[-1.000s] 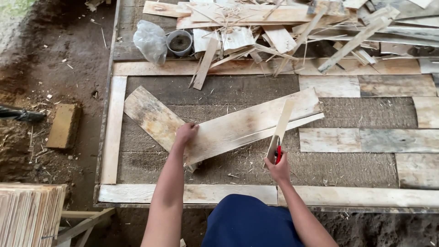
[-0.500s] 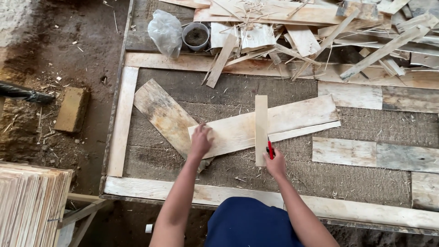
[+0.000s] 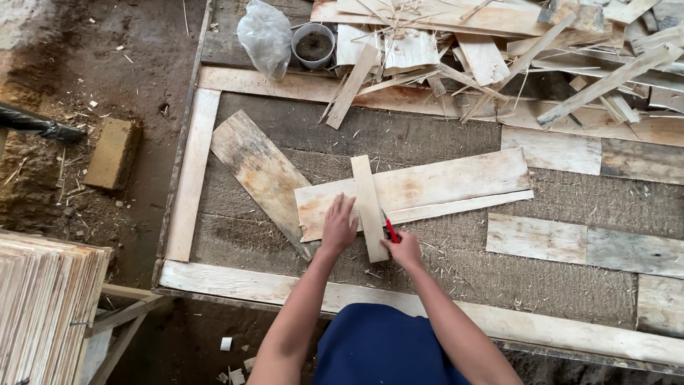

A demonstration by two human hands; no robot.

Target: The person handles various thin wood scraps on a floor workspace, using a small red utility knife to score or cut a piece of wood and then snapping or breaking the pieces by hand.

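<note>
Your left hand (image 3: pixel 339 227) lay flat, fingers spread and released, pressing on the long pale wooden plank (image 3: pixel 427 191) that ran across the middle of the frame. Its fingertips touched the left edge of the narrow pale wooden strip (image 3: pixel 368 207), which stood crosswise over the plank, pointing up and down in the picture. Your right hand (image 3: pixel 404 249) sat just right of the strip's lower end, fingers clenched around a red marking tool (image 3: pixel 390 229) whose tip met the strip's right edge. A thin pale sliver (image 3: pixel 463 207) lay along the plank's lower edge.

Under the plank's left end, a weathered brownish board (image 3: pixel 260 175) slanted toward the upper left. All of this rested on a dark worktop strewn with sawdust (image 3: pixel 427 281) and framed by pale wooden rails (image 3: pixel 192 175).

At the top centre stood a small grey round tub of dark stuff (image 3: pixel 313 44), with a crumpled clear plastic bag (image 3: pixel 263 36) touching its left side. A heap of pale offcuts and splinters (image 3: pixel 513 50) filled the upper right. Short pale and grey boards (image 3: pixel 591 246) lay at the right, well apart from your hands.

On the dirt ground at the left sat a yellowish block (image 3: pixel 114 152), and a stack of thin pale sheets (image 3: pixel 43 314) filled the lower left corner. Nothing lay between your hands and the strip.
</note>
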